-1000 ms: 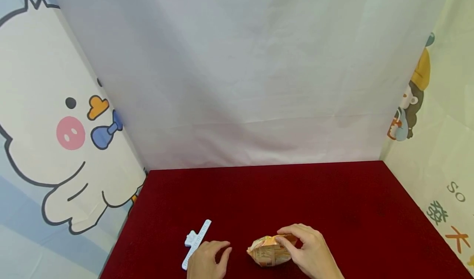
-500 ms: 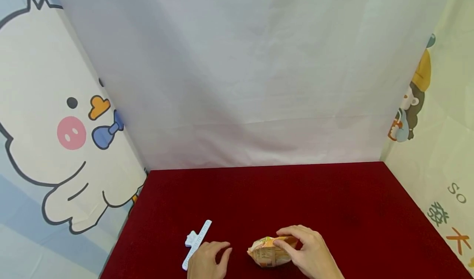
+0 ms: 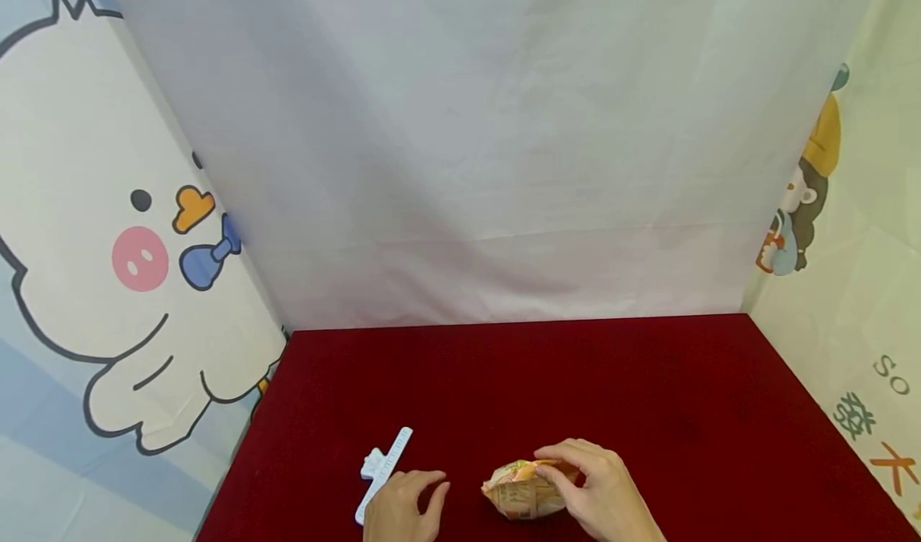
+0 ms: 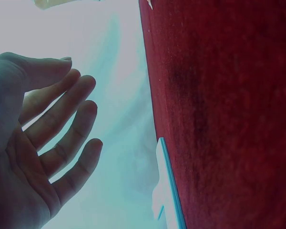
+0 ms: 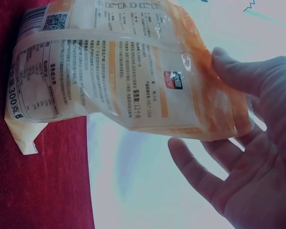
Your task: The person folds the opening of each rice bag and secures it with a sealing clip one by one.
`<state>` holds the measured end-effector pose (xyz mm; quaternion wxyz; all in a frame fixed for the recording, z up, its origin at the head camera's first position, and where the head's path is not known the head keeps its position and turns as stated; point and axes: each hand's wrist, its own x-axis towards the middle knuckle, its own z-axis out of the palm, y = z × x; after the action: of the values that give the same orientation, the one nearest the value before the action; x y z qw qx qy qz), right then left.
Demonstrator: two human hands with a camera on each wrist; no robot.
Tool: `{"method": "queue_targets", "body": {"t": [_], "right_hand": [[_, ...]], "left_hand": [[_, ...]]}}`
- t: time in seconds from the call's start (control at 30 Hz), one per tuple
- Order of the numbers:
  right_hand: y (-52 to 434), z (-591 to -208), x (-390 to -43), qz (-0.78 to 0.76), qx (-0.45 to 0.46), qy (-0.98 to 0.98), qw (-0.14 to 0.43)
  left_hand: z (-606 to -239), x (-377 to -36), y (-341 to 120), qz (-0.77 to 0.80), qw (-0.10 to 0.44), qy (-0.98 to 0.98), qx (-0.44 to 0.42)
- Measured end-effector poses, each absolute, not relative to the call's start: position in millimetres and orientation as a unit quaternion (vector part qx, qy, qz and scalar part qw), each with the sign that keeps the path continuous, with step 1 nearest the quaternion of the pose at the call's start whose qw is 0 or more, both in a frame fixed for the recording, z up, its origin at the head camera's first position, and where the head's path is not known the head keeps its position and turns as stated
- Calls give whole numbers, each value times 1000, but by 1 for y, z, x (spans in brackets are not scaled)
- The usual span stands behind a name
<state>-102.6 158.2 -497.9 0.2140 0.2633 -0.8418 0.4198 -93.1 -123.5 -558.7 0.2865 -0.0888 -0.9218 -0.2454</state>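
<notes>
Nothing has shifted: right hand still pinches the snack bag standing on the tabletop. Only the wrist view shows its printed label. Left hand, fingers relaxed, empty, beside the white clip.

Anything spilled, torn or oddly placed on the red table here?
Nothing stands out. The orange bag sits crumpled but unspilled, its top held by the right hand; the white clip lies flat beside the left hand.
</notes>
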Motion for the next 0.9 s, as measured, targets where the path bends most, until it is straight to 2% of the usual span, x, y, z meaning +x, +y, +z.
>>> {"method": "queue_targets", "body": {"t": [0.9], "right_hand": [[157,-501,-103,412,273,-839,230]], "left_hand": [[-560,-93,-125,-236,275,-929,-73]]}}
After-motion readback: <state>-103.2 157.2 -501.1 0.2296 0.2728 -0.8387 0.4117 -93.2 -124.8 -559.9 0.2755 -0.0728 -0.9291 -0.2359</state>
